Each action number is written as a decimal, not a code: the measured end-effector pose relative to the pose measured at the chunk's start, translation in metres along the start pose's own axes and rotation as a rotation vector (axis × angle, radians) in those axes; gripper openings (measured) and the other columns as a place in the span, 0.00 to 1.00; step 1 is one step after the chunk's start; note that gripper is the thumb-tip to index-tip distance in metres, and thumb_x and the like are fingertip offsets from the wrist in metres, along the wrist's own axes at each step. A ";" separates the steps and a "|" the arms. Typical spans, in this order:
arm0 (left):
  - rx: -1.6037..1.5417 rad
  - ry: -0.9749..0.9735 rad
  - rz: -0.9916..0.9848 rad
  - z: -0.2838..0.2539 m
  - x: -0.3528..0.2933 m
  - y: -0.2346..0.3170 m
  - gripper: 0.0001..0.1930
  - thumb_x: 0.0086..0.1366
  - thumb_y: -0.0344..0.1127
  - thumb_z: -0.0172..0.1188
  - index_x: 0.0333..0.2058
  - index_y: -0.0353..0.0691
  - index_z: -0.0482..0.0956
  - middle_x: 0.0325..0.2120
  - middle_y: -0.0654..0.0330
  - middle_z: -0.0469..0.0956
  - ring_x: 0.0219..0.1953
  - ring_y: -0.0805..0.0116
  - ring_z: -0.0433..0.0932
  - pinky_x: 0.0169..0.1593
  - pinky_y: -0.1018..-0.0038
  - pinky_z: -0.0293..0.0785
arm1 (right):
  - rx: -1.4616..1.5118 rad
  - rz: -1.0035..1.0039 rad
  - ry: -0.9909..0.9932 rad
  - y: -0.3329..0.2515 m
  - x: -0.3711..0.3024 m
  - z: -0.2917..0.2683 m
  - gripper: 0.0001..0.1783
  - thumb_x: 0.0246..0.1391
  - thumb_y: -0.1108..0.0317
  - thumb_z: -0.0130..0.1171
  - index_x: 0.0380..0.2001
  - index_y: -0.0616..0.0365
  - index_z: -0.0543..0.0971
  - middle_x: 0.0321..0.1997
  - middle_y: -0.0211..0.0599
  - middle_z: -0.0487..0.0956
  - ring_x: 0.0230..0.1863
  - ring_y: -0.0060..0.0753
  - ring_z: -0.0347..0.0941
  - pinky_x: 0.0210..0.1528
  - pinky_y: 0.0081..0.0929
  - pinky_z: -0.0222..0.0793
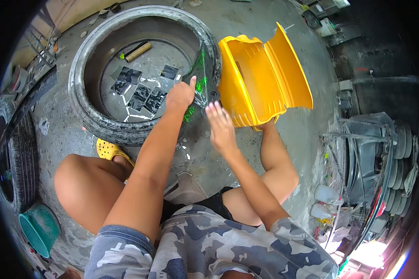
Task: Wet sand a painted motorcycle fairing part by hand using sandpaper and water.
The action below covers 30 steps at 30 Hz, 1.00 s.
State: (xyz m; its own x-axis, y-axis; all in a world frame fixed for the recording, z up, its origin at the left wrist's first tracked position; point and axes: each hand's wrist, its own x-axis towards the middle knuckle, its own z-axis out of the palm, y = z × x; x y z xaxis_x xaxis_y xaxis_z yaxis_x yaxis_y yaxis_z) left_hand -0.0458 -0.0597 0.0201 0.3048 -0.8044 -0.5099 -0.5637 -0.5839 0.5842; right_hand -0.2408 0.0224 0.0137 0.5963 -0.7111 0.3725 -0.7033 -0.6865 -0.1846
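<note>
Had the left hand [181, 96] mostly curled at the near-left edge of a dark, green-speckled panel [208, 81], with thumb raised, apparently gripping; could not tell how firmly. Held the right hand [222, 128] nearly flat, with straight, blurred fingers closed round nothing; could not tell whether touching the panel's lower end. Found the panel just right of the left hand and just above the right, overlapping the near-right part of a large tire [79, 76] in view. Saw dark flat pieces [127, 74] left of the left hand, inside the tire's ring, and an open yellow container [246, 83] just right of the right hand. Judged it best to brace the panel with the left hand, support its lower end with the right, and press evenly, clear of the container.
</note>
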 end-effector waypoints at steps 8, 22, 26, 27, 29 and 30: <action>0.006 0.003 -0.006 -0.001 -0.003 0.003 0.41 0.67 0.65 0.34 0.49 0.29 0.76 0.52 0.40 0.73 0.56 0.46 0.72 0.59 0.57 0.66 | 0.158 0.402 0.087 0.007 0.050 0.019 0.20 0.55 0.79 0.45 0.50 0.65 0.75 0.56 0.55 0.74 0.62 0.52 0.66 0.63 0.43 0.58; 0.018 -0.011 0.009 0.000 0.008 -0.007 0.42 0.67 0.66 0.32 0.49 0.28 0.76 0.52 0.39 0.73 0.56 0.45 0.71 0.60 0.56 0.65 | 0.632 0.714 0.132 0.006 0.105 0.000 0.16 0.61 0.71 0.46 0.48 0.63 0.78 0.45 0.55 0.80 0.48 0.48 0.77 0.54 0.36 0.68; 0.037 0.004 -0.006 0.003 0.012 -0.012 0.42 0.67 0.66 0.33 0.49 0.28 0.76 0.51 0.38 0.73 0.56 0.44 0.71 0.59 0.56 0.66 | 0.422 0.461 0.139 0.021 0.086 0.035 0.17 0.59 0.73 0.46 0.49 0.63 0.77 0.49 0.55 0.78 0.52 0.54 0.74 0.57 0.41 0.67; 0.045 0.039 0.013 0.006 0.011 -0.013 0.42 0.67 0.66 0.33 0.48 0.27 0.77 0.49 0.37 0.74 0.55 0.42 0.72 0.59 0.56 0.66 | 0.391 0.422 0.179 0.024 0.064 0.034 0.17 0.59 0.74 0.46 0.49 0.64 0.77 0.50 0.55 0.78 0.52 0.53 0.74 0.57 0.42 0.66; 0.022 0.016 0.047 0.005 0.013 -0.005 0.43 0.67 0.67 0.32 0.47 0.24 0.76 0.49 0.34 0.73 0.55 0.40 0.71 0.60 0.55 0.65 | 0.374 0.419 0.218 0.029 0.043 0.028 0.17 0.58 0.75 0.46 0.48 0.67 0.77 0.52 0.52 0.77 0.53 0.52 0.73 0.58 0.42 0.65; 0.004 -0.017 0.070 0.008 0.009 -0.005 0.45 0.67 0.67 0.32 0.47 0.21 0.75 0.48 0.30 0.72 0.55 0.38 0.70 0.61 0.55 0.63 | 0.371 0.431 0.215 0.028 0.046 0.026 0.17 0.58 0.75 0.46 0.48 0.67 0.77 0.52 0.52 0.77 0.53 0.52 0.73 0.58 0.42 0.65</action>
State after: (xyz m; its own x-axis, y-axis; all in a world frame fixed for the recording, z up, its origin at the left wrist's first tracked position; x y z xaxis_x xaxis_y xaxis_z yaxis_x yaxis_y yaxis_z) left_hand -0.0463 -0.0632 0.0079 0.2514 -0.8412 -0.4787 -0.5865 -0.5258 0.6160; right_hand -0.2227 -0.0340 0.0019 0.1688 -0.9166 0.3623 -0.6590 -0.3783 -0.6501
